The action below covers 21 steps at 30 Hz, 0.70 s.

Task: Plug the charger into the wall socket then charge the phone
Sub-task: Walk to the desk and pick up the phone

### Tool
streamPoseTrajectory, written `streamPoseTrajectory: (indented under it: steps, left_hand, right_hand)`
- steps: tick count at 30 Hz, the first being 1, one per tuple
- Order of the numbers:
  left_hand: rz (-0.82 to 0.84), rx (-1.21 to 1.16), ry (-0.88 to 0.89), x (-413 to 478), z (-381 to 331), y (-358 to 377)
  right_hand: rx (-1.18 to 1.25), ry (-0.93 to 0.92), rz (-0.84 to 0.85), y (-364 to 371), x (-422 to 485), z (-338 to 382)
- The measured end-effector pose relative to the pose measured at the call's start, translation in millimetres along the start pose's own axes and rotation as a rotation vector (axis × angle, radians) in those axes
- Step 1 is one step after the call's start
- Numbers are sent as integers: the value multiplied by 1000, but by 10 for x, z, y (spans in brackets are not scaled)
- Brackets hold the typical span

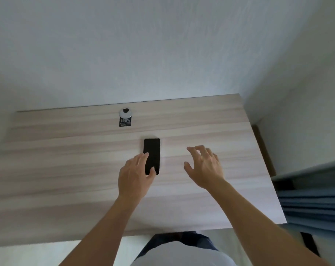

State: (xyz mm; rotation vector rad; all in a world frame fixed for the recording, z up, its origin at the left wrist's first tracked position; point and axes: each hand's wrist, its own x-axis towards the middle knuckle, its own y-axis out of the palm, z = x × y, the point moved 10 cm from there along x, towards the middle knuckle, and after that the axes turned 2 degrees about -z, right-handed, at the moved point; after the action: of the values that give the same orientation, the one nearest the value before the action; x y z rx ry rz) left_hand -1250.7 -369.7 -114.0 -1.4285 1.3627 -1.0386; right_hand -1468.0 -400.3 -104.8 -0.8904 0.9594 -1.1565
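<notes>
A black phone [152,150] lies flat, screen dark, near the middle of the light wooden desk [67,169]. My left hand [134,175] reaches over its near left side, fingers extended on its left edge and thumb touching its bottom corner. My right hand [203,166] hovers to the right of the phone, fingers spread and loosely bent, holding nothing. No charger, cable or wall socket shows in the head view.
A white round cable grommet [125,112] with a black "100%" sticker [125,122] sits at the desk's back edge against the white wall. Blue fabric [314,200] lies right of the desk. The desk's right edge meets a corner wall.
</notes>
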Motion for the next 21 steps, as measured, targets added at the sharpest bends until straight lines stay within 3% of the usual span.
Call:
streamPoseTrajectory:
  steps: [9, 21]
  left_hand:
    - [61, -253, -417, 237, 517, 546]
    - [30, -221, -595, 665, 628, 1128]
  right_hand:
    - [-35, -56, 101, 646, 298, -198]
    - [-27, -127, 107, 1383, 536, -228]
